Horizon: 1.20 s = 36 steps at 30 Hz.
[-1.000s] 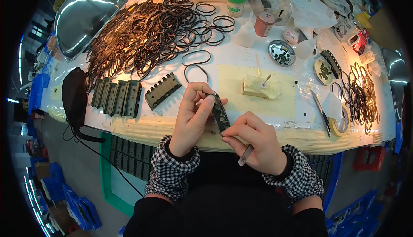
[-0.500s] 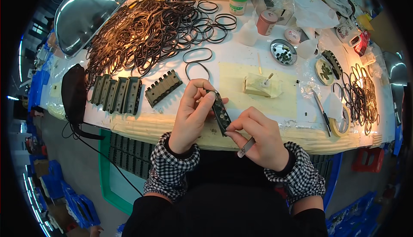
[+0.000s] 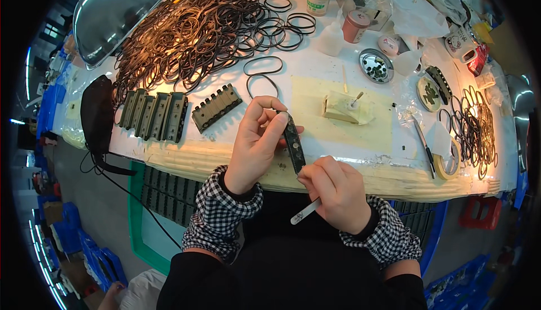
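Note:
Pinched in my left hand (image 3: 252, 144) is a narrow, dark green ridged part (image 3: 294, 148), held slanting above the table's front edge. It looks like the green channel-shaped pieces on the table. My right hand (image 3: 338, 193) is closed at the part's lower end, its fingertips touching or nearly touching it. From under that hand sticks the flat silver end of tweezers (image 3: 305, 211); their tips are hidden by the fingers. To the left lie a single tan-green ridged piece (image 3: 217, 108) and a row of similar green pieces (image 3: 152, 116).
A large heap of dark rubber bands (image 3: 191, 39) covers the back left. Behind the hands stands a tape-wrapped block (image 3: 340, 110). Right are a dish of small dark bits (image 3: 376, 66), a pen-like knife (image 3: 424, 145) and a tape roll (image 3: 449, 166). A green-rimmed crate (image 3: 135, 220) sits below.
The right hand has shifted slightly lower, and the tweezers' flat end has swung down-left, showing more. The green part has turned in the fingers. White cloth and another person's hand appear lower left.

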Available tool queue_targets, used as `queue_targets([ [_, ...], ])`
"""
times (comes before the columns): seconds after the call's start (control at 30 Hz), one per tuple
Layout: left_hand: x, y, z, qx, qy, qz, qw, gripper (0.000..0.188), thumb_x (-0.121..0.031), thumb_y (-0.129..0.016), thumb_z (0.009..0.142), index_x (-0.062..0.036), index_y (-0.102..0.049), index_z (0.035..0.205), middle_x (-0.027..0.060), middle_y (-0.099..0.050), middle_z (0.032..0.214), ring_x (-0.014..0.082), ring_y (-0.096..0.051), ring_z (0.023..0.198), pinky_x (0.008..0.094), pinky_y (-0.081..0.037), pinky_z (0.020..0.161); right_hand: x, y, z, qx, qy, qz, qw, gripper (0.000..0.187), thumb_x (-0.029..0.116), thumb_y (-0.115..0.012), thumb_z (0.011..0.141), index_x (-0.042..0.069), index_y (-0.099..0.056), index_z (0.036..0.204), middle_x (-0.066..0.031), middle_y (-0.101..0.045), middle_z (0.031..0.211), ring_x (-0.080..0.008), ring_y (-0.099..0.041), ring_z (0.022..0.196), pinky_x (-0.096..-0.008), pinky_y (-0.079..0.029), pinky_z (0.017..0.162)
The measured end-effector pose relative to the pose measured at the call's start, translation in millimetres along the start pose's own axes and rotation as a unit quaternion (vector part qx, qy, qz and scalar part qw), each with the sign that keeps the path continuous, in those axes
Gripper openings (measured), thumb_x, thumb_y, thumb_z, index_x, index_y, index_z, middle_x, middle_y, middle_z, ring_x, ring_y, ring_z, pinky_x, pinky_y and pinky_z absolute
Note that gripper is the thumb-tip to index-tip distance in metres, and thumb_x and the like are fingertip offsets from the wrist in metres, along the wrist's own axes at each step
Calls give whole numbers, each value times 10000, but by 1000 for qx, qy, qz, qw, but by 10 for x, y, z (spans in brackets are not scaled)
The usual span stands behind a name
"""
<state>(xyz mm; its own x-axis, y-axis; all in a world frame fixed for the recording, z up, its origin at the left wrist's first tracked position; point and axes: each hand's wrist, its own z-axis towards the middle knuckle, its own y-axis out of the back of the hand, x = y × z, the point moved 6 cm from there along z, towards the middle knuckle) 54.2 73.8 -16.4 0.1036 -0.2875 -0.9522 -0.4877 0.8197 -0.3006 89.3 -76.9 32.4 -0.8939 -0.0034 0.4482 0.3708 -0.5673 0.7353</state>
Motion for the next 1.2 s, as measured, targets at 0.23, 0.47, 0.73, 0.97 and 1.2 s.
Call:
queue_targets([
  [0.23,13,-2,19,13,7,-16,1000,129,-145,-514,1009,-92,-498,1126,-10,-549,864,105,-669,898,167,-465,652,103,-22,-124,-54,89,-131,986,195,45,-658,704,19,-663,898,-35,-548,824,-118,-496,578,-230,-408,535],
  [0.47,-8,-6,2,14,23,-19,999,132,-147,-521,1007,-88,-498,1122,-3,-552,884,120,-674,913,168,-481,665,142,-4,-142,-110,151,-132,973,200,49,-666,697,12,-684,893,-20,-556,780,-105,-499,559,-227,-394,530],
  [0.73,-14,1,4,15,28,-21,999,126,-139,-513,1009,-86,-493,1121,0,-551,874,121,-672,907,181,-502,666,122,-11,-260,-101,140,-141,975,262,42,-698,712,19,-712,973,-1,-578,799,-100,-454,532,-225,-380,523],
  [0.97,-12,-12,2,22,17,-47,999,123,-102,-501,1004,-76,-482,1123,27,-546,926,134,-667,938,211,-548,713,-177,112,-135,-134,-82,71,985,180,109,-749,791,19,-695,938,-51,-637,787,-182,-554,567,-279,-444,534],
  [1.2,-272,-97,-113,39,-118,-1,992,155,-10,-486,980,-31,-458,1130,59,-527,1038,180,-660,1001,281,-549,847,-254,146,173,7,-218,229,949,106,72,-674,847,12,-599,803,-94,-591,729,-239,-578,581,-317,-453,521],
])
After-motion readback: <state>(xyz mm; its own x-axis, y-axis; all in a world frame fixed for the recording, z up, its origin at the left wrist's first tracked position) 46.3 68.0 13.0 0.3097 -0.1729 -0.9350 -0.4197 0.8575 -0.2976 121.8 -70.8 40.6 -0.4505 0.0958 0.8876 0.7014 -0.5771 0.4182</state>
